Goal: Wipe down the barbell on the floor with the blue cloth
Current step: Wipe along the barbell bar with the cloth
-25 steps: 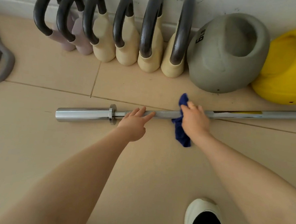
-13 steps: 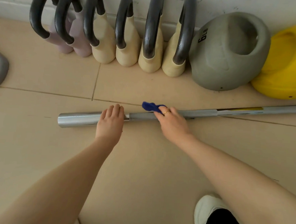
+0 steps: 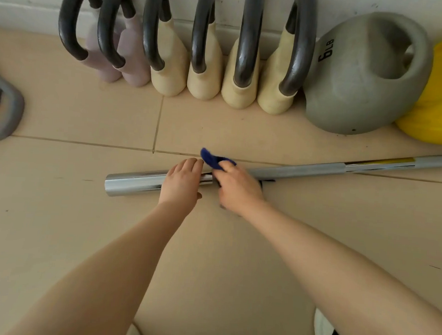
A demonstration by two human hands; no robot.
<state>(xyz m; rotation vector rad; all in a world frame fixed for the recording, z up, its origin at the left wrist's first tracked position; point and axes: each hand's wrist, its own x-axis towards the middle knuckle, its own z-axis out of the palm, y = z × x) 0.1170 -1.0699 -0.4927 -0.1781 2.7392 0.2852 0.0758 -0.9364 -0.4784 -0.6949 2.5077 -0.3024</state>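
Lying across the middle of the frame on the tile floor [image 3: 57, 204], the barbell [image 3: 300, 171] runs from its chrome sleeve end left of centre up toward the right edge. The left hand [image 3: 181, 184] rests over the sleeve with fingers straight and together, palm down, holding nothing. Just to its right, the right hand [image 3: 236, 187] curls round the bar with the cloth [image 3: 211, 159] wrapped under its fingers; a blue fold sticks up past the fingertips, and a dark bit shows beneath the hand on the bar's near side. The two hands sit nearly touching. Along the wall at the top stands a row of weights [image 3: 169, 68] with dark looped handles, then a grey kettlebell [image 3: 348, 97] marked 6 LB and a yellow kettlebell [image 3: 440, 116] at the upper right. A white shoe [image 3: 321, 329] shows at the lower right.
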